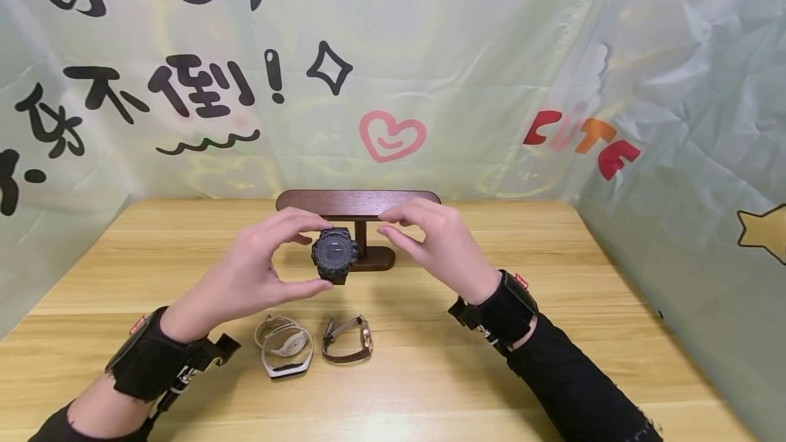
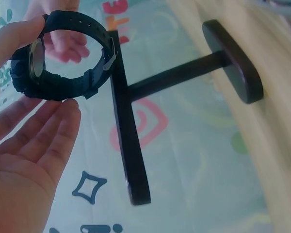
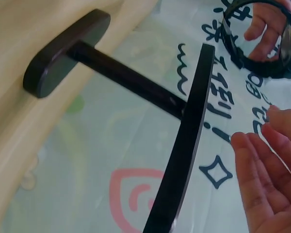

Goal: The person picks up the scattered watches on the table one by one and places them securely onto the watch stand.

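Observation:
A black digital wristwatch (image 1: 334, 253) with its strap buckled into a loop is pinched between the thumb and fingers of my left hand (image 1: 260, 258). Its round face points toward me in the head view. In the left wrist view the looped strap (image 2: 77, 86) overlaps one end of the stand's bar. Behind the watch stands a dark wooden T-shaped display stand (image 1: 359, 202), its post and oval base partly covered by the watch. My right hand (image 1: 439, 244) holds nothing; its bent fingers and thumb are apart, near the right part of the bar.
In front of the stand lie a pale-banded watch (image 1: 293, 343), a white fitness band (image 1: 288, 368) against it, and a brown-strapped watch (image 1: 346, 358). They rest on the wooden table (image 1: 491, 374). A printed cloth (image 1: 479, 53) hangs behind and along the sides.

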Motion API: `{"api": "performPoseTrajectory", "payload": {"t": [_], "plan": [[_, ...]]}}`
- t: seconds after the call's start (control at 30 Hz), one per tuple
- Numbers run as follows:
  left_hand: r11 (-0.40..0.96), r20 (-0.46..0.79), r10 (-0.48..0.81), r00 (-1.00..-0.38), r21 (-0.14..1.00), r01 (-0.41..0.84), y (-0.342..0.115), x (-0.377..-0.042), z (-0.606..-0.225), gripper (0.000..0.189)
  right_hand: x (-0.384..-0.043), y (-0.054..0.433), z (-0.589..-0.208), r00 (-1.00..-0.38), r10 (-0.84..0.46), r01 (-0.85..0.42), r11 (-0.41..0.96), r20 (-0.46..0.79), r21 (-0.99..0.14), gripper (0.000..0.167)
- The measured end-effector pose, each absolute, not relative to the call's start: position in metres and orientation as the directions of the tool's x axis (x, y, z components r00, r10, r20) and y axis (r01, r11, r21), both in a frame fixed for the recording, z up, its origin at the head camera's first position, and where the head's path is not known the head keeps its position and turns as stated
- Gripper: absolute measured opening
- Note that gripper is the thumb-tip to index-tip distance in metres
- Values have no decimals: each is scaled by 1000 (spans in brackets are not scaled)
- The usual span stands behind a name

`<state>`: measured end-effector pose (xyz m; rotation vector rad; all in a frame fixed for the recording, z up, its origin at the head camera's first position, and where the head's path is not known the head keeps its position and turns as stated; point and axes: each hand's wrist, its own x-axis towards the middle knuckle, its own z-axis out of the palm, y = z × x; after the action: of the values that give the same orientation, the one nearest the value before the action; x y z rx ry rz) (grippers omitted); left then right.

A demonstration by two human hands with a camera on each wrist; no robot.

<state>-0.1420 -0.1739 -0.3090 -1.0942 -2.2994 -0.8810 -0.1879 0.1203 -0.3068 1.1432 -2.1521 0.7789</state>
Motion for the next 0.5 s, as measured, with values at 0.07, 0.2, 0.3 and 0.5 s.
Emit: {"api": "performPoseTrajectory", "payload": {"t": [0.07,0.2,0.3,0.5], "plan": [[487,634,510,-581,344,803,-177,-143,-307,78,-190,124,-305,-493,-508,-841,486,706,-238,21],[517,653,483,-583,325,792,-184,-144,-302,78,-193,133,-300,-545,-483,-806,527,685,-270,26],[549,670,462,-581,299,781,-190,-145,-299,77,-197,140,-297,-591,-464,-771,566,660,-292,29],[602,699,443,-562,234,764,-200,-146,-293,79,-203,149,-292,-684,-435,-691,643,585,-330,33]]}}
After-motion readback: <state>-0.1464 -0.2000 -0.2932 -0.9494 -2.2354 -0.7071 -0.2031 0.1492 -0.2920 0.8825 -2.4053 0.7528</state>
